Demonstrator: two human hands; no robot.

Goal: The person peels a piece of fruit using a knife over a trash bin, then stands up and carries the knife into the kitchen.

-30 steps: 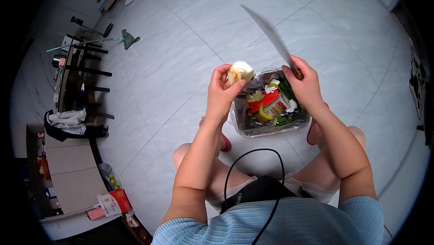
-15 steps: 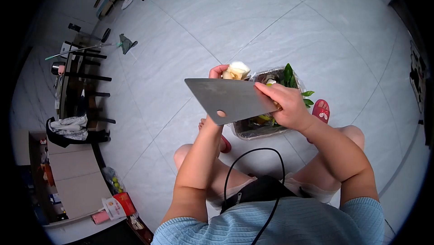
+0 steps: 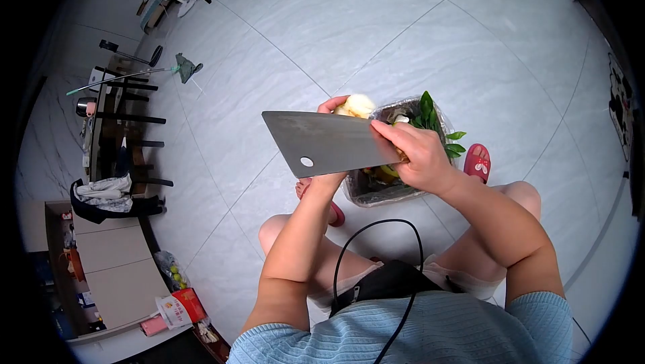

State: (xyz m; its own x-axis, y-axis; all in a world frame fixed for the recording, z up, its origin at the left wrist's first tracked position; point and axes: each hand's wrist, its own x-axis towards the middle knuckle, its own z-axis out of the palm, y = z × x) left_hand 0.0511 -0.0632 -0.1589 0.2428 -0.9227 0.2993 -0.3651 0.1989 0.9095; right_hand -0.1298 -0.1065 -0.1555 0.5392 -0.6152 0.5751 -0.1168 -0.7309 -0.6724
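Note:
My right hand is closed around the handle of a broad cleaver, with fingers along the blade's near end. The blade lies nearly flat to my view, pointing left, with a round hole near its lower left corner. Behind it, my left hand holds a pale, creamy-white round fruit or vegetable that looks peeled. The blade hides most of this hand and the lower part of the pale piece. Whether the edge touches the piece, I cannot tell.
Below my hands, between my feet, a plastic-lined bin contains peelings and green leaves. Red slippers are on my feet. At the left stand dark chairs, a mop and a cabinet.
The cleaver has shifted left and slightly up across my left hand, and my right hand moved with it. The pale piece has turned or tilted a little in my left hand.

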